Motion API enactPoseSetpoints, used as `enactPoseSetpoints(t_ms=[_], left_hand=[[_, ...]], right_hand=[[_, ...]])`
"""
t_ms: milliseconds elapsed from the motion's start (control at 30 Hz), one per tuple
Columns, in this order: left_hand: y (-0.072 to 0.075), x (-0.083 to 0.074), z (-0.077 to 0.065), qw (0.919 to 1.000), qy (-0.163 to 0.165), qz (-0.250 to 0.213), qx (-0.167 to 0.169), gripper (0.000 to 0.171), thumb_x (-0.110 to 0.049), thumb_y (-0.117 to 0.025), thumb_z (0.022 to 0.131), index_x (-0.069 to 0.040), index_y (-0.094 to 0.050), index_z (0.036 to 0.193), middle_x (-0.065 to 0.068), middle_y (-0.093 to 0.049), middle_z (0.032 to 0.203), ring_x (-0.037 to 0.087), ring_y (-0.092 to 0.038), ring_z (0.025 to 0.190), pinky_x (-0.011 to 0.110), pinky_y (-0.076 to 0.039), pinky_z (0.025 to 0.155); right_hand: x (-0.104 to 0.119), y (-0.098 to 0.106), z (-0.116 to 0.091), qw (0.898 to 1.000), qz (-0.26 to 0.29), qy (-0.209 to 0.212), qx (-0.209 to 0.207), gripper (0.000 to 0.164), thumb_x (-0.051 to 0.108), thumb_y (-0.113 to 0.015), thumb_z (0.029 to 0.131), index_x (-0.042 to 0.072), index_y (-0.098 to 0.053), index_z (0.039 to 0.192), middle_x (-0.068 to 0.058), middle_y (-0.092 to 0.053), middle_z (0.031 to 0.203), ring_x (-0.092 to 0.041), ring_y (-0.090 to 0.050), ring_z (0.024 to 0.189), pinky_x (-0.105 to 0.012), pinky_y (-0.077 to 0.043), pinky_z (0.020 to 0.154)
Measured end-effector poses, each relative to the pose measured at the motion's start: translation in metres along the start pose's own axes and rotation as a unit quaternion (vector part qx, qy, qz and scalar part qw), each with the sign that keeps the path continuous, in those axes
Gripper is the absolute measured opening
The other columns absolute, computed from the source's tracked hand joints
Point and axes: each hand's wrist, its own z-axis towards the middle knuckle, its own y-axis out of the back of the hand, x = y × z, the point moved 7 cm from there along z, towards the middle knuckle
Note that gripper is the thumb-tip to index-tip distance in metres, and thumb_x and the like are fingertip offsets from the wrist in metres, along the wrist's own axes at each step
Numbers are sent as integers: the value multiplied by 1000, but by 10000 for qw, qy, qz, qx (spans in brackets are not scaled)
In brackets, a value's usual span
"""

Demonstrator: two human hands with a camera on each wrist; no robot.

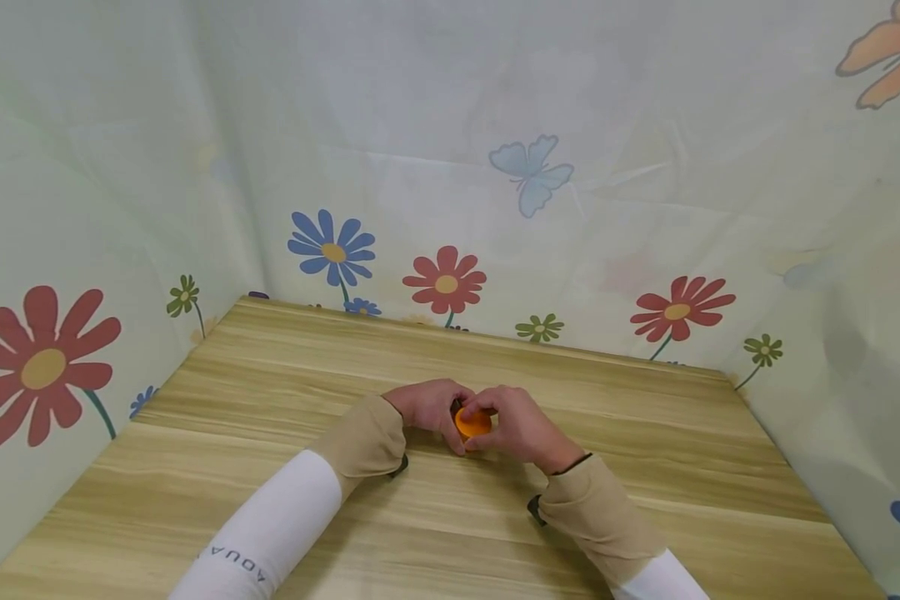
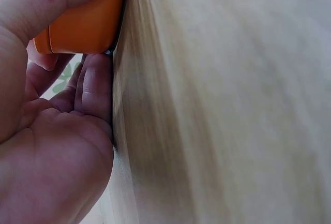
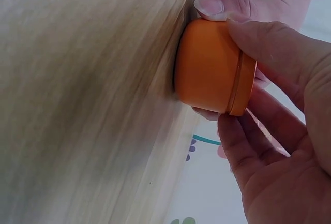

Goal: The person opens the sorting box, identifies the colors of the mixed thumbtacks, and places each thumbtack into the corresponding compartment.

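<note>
A small round orange jar stands on the wooden table, its base against the top. In the right wrist view a narrow seam separates the jar's body from its lid, which sits on it. My left hand grips the body from the left, its thumb on the near side. From the right, my right hand holds the lid's rim between thumb and fingers. The left wrist view shows the jar partly covered by a thumb. Whatever is inside the jar is hidden.
The wood-grain table extends around both hands. Behind it and at both sides hangs a pale cloth printed with flowers and butterflies. A small dark purple object shows at the table's far left corner.
</note>
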Motion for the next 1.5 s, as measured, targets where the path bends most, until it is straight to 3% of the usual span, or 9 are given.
enactPoseSetpoints(t_ms=[833, 1500], left_hand=[[-2, 8, 6, 9999, 75, -91, -6, 41, -15, -90, 60, -21, -65, 92, -10, -63, 89, 10, -55, 80, 23, -47, 74], [-3, 12, 7, 9999, -22, -120, 30, 41, -18, -90, 60, -21, -65, 93, -10, -63, 89, 10, -55, 80, 24, -48, 73]], right_hand=[[1, 2, 1, 9999, -42, -71, 145, 35, 19, -86, 66, 12, -70, 96, 4, -64, 92, -15, -57, 82, -34, -51, 74], [-1, 2, 3, 9996, 58, -206, 159, 36, 17, -87, 64, 11, -73, 96, 3, -65, 96, -10, -59, 87, -25, -49, 77]])
